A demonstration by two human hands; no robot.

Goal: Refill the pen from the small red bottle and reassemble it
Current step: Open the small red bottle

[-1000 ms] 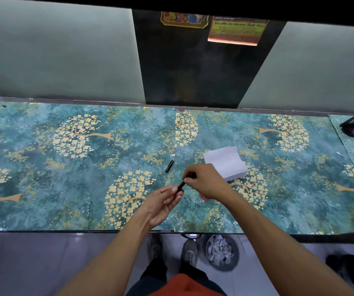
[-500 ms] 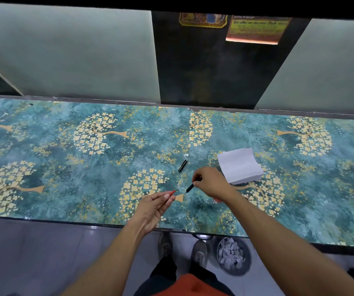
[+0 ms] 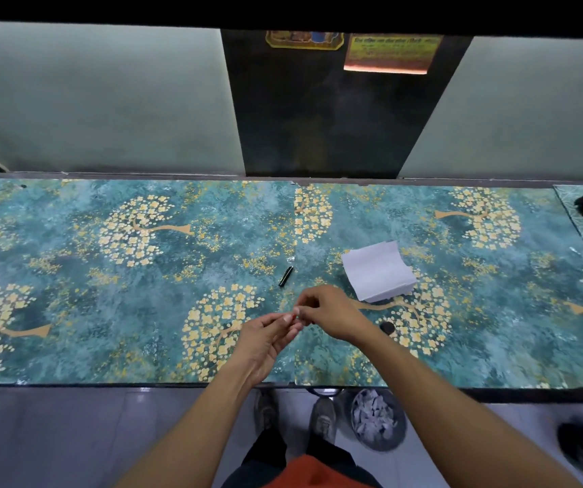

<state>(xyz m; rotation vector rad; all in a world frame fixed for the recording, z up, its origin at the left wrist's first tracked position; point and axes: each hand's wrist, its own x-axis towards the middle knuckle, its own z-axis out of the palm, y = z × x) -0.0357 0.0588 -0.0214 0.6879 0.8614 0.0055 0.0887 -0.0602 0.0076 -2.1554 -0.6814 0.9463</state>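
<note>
Two hands meet at lower centre of the frame: the left hand [image 3: 268, 338] and right hand [image 3: 325, 311] have their fingertips pressed together, pinching something small with a red glimpse; whether pen or bottle, I cannot tell. A short black pen piece [image 3: 285, 276] lies on the patterned table [image 3: 107, 311] just above them, with a round black cap [image 3: 387, 327] beside the right wrist and folded white paper [image 3: 378, 272] further right. Such parts look light, stiff and slippery; best pinched at mid-barrel.
</note>
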